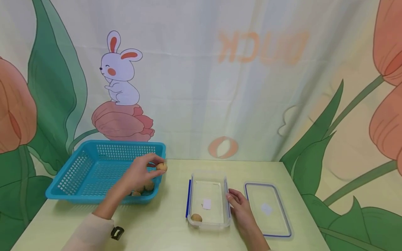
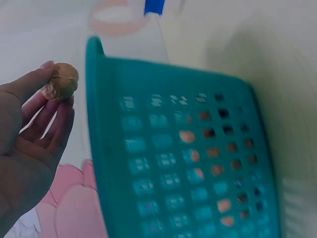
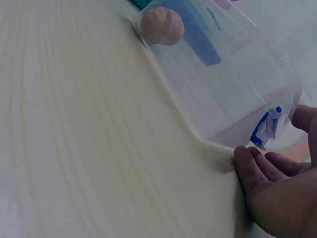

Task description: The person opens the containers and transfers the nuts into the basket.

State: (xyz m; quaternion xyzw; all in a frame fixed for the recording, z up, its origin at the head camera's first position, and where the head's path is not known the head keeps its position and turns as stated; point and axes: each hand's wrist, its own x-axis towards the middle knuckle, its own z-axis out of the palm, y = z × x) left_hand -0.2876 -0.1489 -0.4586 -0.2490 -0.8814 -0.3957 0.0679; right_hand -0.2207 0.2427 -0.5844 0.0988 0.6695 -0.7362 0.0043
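Note:
My left hand (image 1: pixel 141 172) pinches a walnut (image 1: pixel 162 167) between thumb and fingertips, above the right rim of a blue plastic basket (image 1: pixel 103 167). In the left wrist view the walnut (image 2: pixel 62 82) appears beside the basket's rim. More walnuts (image 1: pixel 148 185) lie in the basket's near right corner, partly hidden by my arm. A clear plastic box (image 1: pixel 208 223) with blue-edged locking flaps stands lidless on the table, and one walnut (image 1: pixel 196 217) sits in its near left corner. My right hand (image 1: pixel 242 209) rests against the box's right side, thumb and fingers touching it from outside.
A clear lid (image 1: pixel 276 209) with a blue seal lies on the table right of the box. A small black clip-like object (image 1: pixel 117 233) is by my left sleeve. Behind the table hangs a printed curtain (image 1: pixel 194 87) with a rabbit and tulips.

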